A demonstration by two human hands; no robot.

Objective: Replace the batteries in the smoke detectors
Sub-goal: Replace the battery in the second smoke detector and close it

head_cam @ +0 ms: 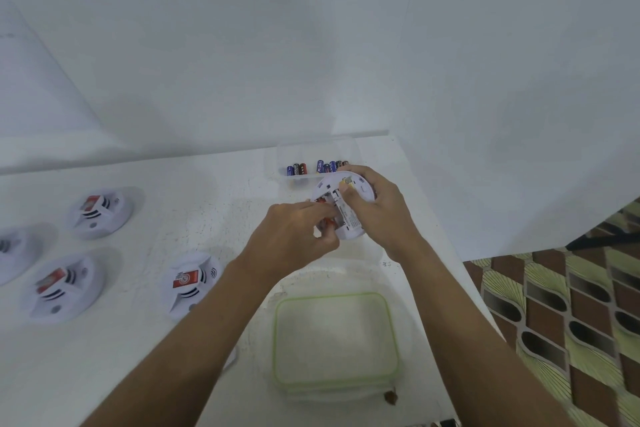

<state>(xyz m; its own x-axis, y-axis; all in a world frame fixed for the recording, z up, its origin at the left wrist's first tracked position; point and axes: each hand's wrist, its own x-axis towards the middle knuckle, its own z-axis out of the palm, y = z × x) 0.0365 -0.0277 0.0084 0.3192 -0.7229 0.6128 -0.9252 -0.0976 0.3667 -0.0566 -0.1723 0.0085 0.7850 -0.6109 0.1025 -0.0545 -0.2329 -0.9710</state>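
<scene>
At frame centre, over the counter (pixel 207 191), the right hand (pixel 384 208) grips an upturned smoke detector (pixel 349 222); the left hand (pixel 294 236) pinches a mostly hidden red battery (pixel 327 225). Another detector (pixel 10 253) is cut off at the left edge.

I see a white table (pixel 173 191). On it sits a green-rimmed container (pixel 334 343); 4 smoke detectors (pixel 192 282) lie left of that container, a clear battery box (pixel 311 149) beyond it.
</scene>
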